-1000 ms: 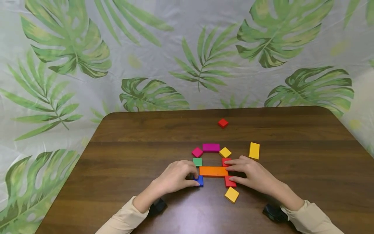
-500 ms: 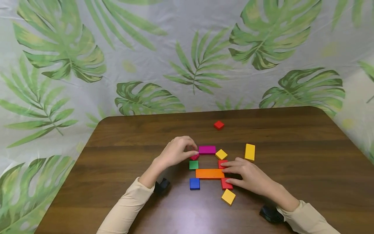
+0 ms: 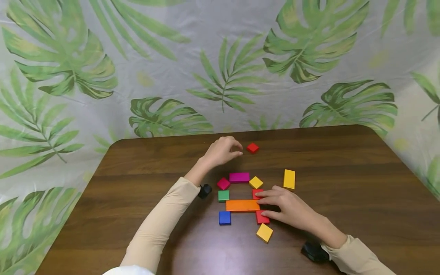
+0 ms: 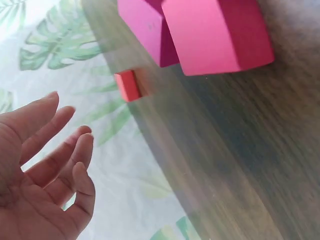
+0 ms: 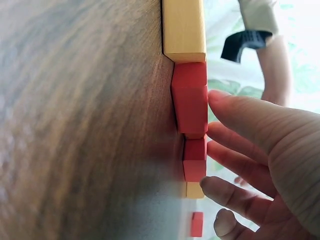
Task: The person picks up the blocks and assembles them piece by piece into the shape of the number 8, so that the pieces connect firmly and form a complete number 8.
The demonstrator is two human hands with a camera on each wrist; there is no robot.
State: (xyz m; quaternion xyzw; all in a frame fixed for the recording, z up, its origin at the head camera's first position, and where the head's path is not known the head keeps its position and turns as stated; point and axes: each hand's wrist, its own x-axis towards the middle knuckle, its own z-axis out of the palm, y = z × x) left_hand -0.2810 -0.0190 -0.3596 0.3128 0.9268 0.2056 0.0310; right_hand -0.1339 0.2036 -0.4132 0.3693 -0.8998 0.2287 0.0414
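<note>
My left hand (image 3: 223, 151) hovers over the far part of the table, just left of a lone red block (image 3: 252, 148). Its fingers are loosely bent, with nothing between them in the left wrist view. My right hand (image 3: 283, 206) rests its fingertips at the upper red block and the lower red block (image 3: 262, 217), beside the right end of the orange block (image 3: 242, 205). A green block (image 3: 223, 196) and a blue block (image 3: 225, 218) lie to the left of the orange one. Beyond them are a pink block (image 3: 223, 183), a purple block (image 3: 239, 177) and a yellow block (image 3: 256, 182).
A second yellow block (image 3: 264, 233) sits below the lower red one, turned at an angle. Further right lies a yellow rectangular block (image 3: 289, 179). The dark wooden table (image 3: 137, 183) ends at a leaf-patterned cloth (image 3: 165, 57). Black wrist cameras (image 3: 314, 252) hang under both forearms.
My left hand has gone from the blue block, past the pink one, to the far side near the lone red block. The right hand stays by the red blocks.
</note>
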